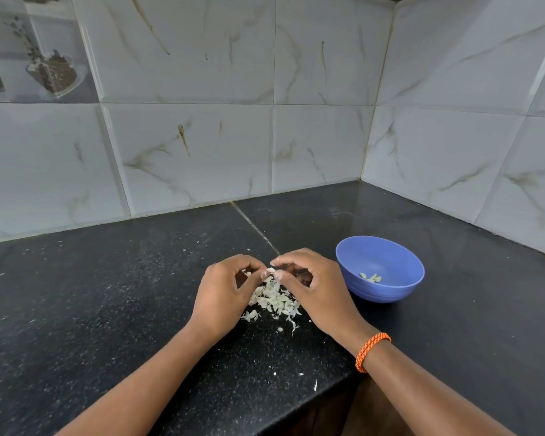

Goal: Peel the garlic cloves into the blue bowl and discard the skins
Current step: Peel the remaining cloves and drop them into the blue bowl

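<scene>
Both hands meet over the black counter. My left hand (224, 291) and my right hand (312, 284) pinch a small garlic clove (269, 272) between their fingertips; most of the clove is hidden by the fingers. Under the hands lies a pile of white garlic skins (276, 300). The blue bowl (387, 262) stands just right of my right hand and holds a few peeled cloves (371, 277).
The black stone counter (107, 309) runs into a corner of grey marbled wall tiles (321, 143). Its front edge steps back near the lower right. Loose skin flakes (315, 385) lie scattered near that edge. An orange braided band (372, 350) is on my right wrist.
</scene>
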`<state>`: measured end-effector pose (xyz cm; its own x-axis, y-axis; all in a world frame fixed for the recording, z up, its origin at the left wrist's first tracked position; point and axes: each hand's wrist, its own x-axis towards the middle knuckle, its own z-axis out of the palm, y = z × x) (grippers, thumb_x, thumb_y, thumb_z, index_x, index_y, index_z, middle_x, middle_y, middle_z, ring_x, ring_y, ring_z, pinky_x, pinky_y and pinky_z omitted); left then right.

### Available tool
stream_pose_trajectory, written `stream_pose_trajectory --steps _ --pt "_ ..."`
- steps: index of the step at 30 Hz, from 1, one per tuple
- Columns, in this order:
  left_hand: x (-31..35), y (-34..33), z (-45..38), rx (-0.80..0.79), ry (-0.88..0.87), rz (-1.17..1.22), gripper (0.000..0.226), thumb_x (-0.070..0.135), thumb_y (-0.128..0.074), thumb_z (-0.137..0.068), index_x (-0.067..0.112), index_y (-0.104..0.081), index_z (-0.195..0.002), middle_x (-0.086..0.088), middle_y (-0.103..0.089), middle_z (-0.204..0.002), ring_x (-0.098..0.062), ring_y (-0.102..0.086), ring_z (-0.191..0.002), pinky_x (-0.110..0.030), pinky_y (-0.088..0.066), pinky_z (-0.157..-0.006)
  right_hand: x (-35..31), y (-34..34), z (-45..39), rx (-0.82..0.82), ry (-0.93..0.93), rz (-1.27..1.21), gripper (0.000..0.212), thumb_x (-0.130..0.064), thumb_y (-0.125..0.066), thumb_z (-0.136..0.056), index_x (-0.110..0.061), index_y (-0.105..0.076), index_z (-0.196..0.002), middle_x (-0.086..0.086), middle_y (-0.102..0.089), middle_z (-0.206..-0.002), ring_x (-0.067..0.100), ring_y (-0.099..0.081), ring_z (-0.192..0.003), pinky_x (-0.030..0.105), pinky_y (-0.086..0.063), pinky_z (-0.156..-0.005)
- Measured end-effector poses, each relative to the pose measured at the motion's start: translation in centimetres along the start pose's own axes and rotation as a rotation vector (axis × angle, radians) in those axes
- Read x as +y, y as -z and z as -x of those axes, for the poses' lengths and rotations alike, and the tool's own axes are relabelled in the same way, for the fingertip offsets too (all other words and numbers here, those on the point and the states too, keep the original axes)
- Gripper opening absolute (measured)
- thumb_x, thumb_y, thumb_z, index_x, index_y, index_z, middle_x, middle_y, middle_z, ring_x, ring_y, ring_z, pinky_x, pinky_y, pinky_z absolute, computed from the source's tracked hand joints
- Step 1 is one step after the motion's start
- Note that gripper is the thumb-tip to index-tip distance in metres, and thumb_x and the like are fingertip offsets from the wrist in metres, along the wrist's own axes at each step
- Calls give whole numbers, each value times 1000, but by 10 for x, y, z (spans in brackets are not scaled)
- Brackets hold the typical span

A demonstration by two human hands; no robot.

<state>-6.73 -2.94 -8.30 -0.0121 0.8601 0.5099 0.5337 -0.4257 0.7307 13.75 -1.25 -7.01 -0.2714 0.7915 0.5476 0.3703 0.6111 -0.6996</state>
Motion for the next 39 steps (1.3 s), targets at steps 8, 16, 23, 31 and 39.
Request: stream_pose_trajectory --steps 8,16,23,31,39 --pt "6 -1 1 -33 -69 -40 11 27 -75 -101 34 -77 -93 19 -74 -88 -9 -68 -70 -31 -52 -67 3 -5 0 32 -22 -68 8 -14 -77 -98 -20 -82 -102 -10 -78 -96 15 -75 -92 28 -60 -78" --pt "4 0 2 -42 -98 -74 13 26 -74 -102 37 -76 -94 16 -74 -92 -14 -68 -71 -43 -58 -68 8 -3 -1 -49 -252 -383 12 -7 -72 -100 -9 -84 -101 8 -78 -82 16 -71 -76 30 -59 -71" --pt "12 1 2 53 10 -153 42 14 -76 -99 53 -77 -115 34 -76 -101 4 -74 -90 -33 -60 -76 11 14 -7 5 -122 25 9 -17 -81 -94 -23 -87 -97 -10 -81 -91 5 -72 -80 26 -60 -71" --pt "12 6 0 117 87 -67 13 27 -88 -90 33 -81 -81 14 -73 -63 -3 -73 -60 -40 -64 -67 2 0 0 -92 -10 616 11 -21 -69 -103 -26 -79 -103 -5 -74 -94 17 -68 -84 39 -57 -72" --pt "10 8 -3 103 95 -16 4 24 -84 -95 28 -85 -96 11 -76 -69 -7 -75 -61 -38 -66 -67 -10 3 -2 -190 76 842 16 -10 -67 -101 -25 -71 -103 -7 -62 -96 16 -64 -84 32 -47 -59"
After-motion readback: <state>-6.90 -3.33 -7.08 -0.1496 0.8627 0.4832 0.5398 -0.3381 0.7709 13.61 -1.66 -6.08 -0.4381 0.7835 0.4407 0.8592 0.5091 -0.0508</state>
